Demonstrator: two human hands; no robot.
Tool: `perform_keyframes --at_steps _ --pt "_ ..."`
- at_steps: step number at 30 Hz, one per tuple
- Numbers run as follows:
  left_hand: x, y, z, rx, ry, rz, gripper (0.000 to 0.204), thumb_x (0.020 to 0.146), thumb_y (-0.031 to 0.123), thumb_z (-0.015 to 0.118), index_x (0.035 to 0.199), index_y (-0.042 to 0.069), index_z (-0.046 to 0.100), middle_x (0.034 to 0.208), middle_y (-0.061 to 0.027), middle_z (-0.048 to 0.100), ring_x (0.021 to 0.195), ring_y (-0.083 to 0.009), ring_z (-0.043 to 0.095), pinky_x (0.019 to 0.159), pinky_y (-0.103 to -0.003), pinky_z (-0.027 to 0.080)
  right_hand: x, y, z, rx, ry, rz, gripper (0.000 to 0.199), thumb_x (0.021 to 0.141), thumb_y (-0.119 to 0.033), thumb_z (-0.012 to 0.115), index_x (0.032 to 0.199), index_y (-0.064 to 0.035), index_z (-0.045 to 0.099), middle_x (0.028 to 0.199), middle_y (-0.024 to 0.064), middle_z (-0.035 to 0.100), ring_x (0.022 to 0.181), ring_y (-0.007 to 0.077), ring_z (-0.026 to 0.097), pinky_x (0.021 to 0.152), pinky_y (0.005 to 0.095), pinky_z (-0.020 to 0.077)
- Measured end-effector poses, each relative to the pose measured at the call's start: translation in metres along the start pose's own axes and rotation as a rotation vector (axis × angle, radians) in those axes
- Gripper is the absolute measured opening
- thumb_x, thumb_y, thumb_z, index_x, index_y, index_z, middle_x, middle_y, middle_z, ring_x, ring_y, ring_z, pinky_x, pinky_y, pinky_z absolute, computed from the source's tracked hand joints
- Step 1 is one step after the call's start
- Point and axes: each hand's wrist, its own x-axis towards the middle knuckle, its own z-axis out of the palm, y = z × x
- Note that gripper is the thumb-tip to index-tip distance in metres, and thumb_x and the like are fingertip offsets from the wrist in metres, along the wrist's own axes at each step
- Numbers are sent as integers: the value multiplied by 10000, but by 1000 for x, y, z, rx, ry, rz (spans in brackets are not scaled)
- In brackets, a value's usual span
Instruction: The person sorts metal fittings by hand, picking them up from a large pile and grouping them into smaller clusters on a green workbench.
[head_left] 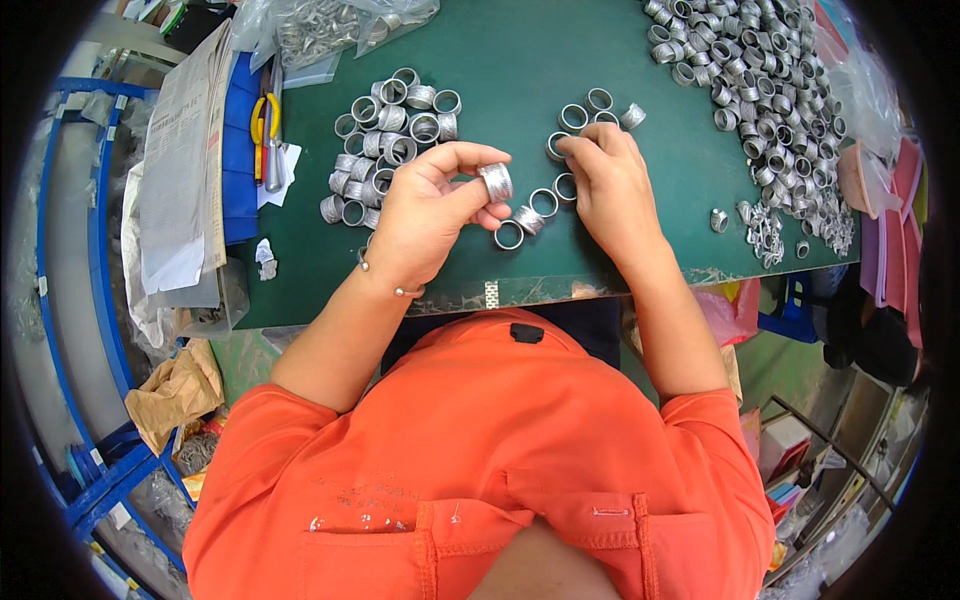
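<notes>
With my dial centred on the view, the blue bin (240, 150) lies at 10 o'clock, yellow-handled scissors (259, 122) just beside its right edge. At 11 o'clock I have a cluster of silver rings (393, 118) on the green table (490, 60), some standing on end with their bores showing, others tipped over. The left hand (430, 205), also around 11 o'clock and nearer me, is pinched closed: thumb and index finger clamp a single held ring (497, 184), the other fingers curled below it. That ring sits at 12 o'clock, raised over the table, short and wide, dull silver, its outer wall roughly textured and turned my way. Just to its right, a short run of loose rings (543, 202) slants across the gap between the hands, most showing round openings, one on its side. The right hand (605, 185), well apart from the left at about 1 o'clock, is bent downward, its fingertips touching a near ring (553, 150); I cannot tell whether they grip it. More rings stand just past its knuckles. At 2 o'clock spreads a far larger heap of similar rings (775, 110), with small metal pieces (765, 235) at its near edge.
</notes>
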Motion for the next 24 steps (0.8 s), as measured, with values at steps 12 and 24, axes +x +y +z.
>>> perform_keyframes --at_steps 12,24 --pt "-3 -1 9 -63 -122 39 287 862 -24 579 1148 -47 573 963 -99 633 813 -143 633 722 -250 533 -24 -10 -17 1292 -7 384 206 831 27 665 975 -15 524 1060 120 615 902 142 614 736 258 519" --pt "-9 0 19 -50 -194 41 328 855 -19 603 1177 -44 547 1028 -114 619 878 -161 633 761 -264 528 -34 -23 -15 1378 66 213 488 734 114 715 1139 -4 469 1055 150 559 911 199 622 781 323 559"
